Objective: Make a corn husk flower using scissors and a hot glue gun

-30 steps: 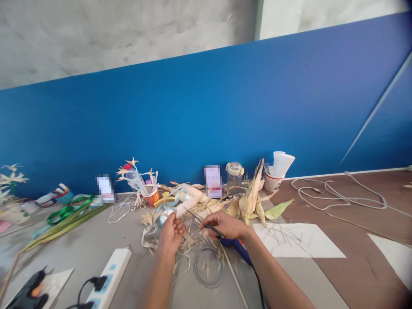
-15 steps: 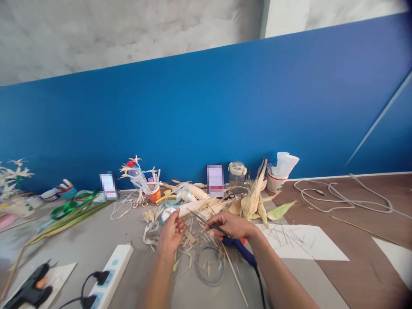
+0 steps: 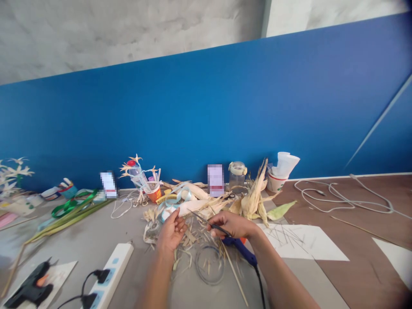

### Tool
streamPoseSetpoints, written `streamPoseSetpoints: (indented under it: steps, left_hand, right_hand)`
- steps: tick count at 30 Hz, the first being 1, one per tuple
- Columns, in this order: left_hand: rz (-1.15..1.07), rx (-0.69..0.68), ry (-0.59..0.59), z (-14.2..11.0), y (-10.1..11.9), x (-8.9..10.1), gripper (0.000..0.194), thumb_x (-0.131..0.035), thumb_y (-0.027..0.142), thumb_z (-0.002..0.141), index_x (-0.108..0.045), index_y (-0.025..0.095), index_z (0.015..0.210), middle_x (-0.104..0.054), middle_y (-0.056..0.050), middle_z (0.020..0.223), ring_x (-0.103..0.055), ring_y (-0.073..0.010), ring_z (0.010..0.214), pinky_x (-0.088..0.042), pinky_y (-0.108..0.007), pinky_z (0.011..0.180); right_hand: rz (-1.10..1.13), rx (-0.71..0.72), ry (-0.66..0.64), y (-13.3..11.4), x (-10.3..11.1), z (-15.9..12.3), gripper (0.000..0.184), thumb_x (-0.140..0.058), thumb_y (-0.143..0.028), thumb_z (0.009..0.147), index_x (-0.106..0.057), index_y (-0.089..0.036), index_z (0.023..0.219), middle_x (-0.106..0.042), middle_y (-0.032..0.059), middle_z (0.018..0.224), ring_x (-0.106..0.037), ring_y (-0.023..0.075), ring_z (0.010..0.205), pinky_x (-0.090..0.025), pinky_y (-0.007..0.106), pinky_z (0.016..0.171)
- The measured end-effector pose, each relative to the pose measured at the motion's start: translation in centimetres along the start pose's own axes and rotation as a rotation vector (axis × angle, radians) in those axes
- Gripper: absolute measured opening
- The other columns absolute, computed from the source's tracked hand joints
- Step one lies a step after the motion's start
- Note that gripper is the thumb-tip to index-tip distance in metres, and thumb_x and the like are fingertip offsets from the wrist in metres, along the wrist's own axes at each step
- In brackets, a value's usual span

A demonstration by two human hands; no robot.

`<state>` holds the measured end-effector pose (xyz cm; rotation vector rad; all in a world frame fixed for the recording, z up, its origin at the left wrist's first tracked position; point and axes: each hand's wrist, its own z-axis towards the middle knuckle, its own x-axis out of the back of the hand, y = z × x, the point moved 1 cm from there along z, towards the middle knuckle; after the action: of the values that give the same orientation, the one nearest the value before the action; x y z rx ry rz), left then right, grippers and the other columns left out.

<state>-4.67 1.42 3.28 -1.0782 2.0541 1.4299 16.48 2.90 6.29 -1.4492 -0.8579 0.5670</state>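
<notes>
My right hand (image 3: 233, 224) is closed around dark-handled scissors (image 3: 200, 217), whose thin blades point left toward my other hand. My left hand (image 3: 173, 231) has its thumb and index finger pinched together, the other fingers curled. Whatever lies between those fingertips is too small to make out. Just behind both hands is a heap of dry corn husks (image 3: 206, 208). Husk scraps (image 3: 189, 236) litter the table below and between them. Under my right wrist lies a blue-handled tool with a black cord (image 3: 244, 253), partly hidden. A coil of grey wire (image 3: 210, 266) rests in front.
A white power strip (image 3: 112, 270) and a black glue gun (image 3: 32, 285) lie at left. Behind stand an orange cup with husk flowers (image 3: 153, 193), a phone (image 3: 215, 180), a clear jar (image 3: 237, 174) and a paper cup (image 3: 276, 183). Wire pieces lie on white paper (image 3: 322, 244).
Both hands keep nearly the same place and grip. The scissors' tip has shifted very slightly to the right, a little away from my left fingertips.
</notes>
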Motion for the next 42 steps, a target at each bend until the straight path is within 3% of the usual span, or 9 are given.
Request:
streamPoseSetpoints:
  steps: [8,12,16,19,25,42]
  left_hand:
    - [-0.249,-0.059,-0.241,-0.4,-0.4,-0.5,0.034,-0.066,0.029,0.075,-0.039,0.017,0.058,-0.029,0.009,0.045,-0.028,-0.0032,0.035,-0.027,-0.018,0.038]
    - [-0.248,-0.064,-0.292,-0.7,-1.5,-1.1,0.020,-0.066,0.029,0.075,-0.055,0.013,0.080,-0.030,0.010,0.047,-0.027,-0.0026,0.036,-0.027,-0.017,0.038]
    - [-0.140,-0.231,-0.227,-1.2,-2.1,-1.8,0.022,-0.069,0.022,0.072,-0.058,0.012,0.087,-0.031,0.011,0.046,-0.025,-0.0022,0.037,-0.026,-0.017,0.039]
    - [-0.114,-0.337,-0.126,-1.2,-1.8,-2.0,0.021,-0.073,0.021,0.067,-0.055,0.013,0.077,-0.028,0.012,0.044,-0.024,-0.0019,0.036,-0.024,-0.017,0.039]
    - [-0.085,-0.423,0.026,-1.0,-1.1,-1.8,0.037,-0.076,0.021,0.060,-0.039,0.018,0.062,-0.028,0.013,0.043,-0.023,-0.0018,0.035,-0.022,-0.018,0.040]
    - [-0.055,-0.408,-0.009,-0.7,-0.8,-1.2,0.040,-0.077,0.018,0.058,-0.037,0.019,0.062,-0.028,0.013,0.043,-0.023,-0.0023,0.036,-0.020,-0.019,0.039]
  right_hand:
    - [0.008,0.036,0.036,-0.1,0.1,0.1,0.027,-0.062,-0.038,0.068,-0.063,-0.015,0.081,-0.043,-0.0054,0.053,-0.035,0.0076,0.047,-0.025,0.020,0.047]
    - [0.038,0.097,0.122,0.1,-0.3,0.9,0.030,-0.063,-0.041,0.068,-0.061,-0.014,0.081,-0.042,-0.0055,0.054,-0.034,0.0072,0.048,-0.025,0.020,0.047]
    - [-0.020,0.120,0.167,0.8,-1.3,2.1,0.028,-0.064,-0.040,0.069,-0.060,-0.015,0.081,-0.042,-0.0055,0.054,-0.033,0.0074,0.049,-0.025,0.020,0.047]
    - [-0.056,0.136,0.160,1.1,-2.1,2.7,0.025,-0.062,-0.039,0.071,-0.060,-0.015,0.078,-0.039,-0.0061,0.053,-0.030,0.0069,0.050,-0.024,0.020,0.046]
    - [-0.106,0.139,0.152,1.1,-2.5,2.9,0.021,-0.061,-0.034,0.072,-0.059,-0.014,0.076,-0.036,-0.0066,0.053,-0.028,0.0064,0.049,-0.022,0.020,0.045]
    - [-0.158,0.170,0.105,1.1,-2.5,2.9,0.014,-0.059,-0.028,0.073,-0.058,-0.014,0.071,-0.036,-0.0068,0.053,-0.029,0.0066,0.050,-0.023,0.019,0.046]
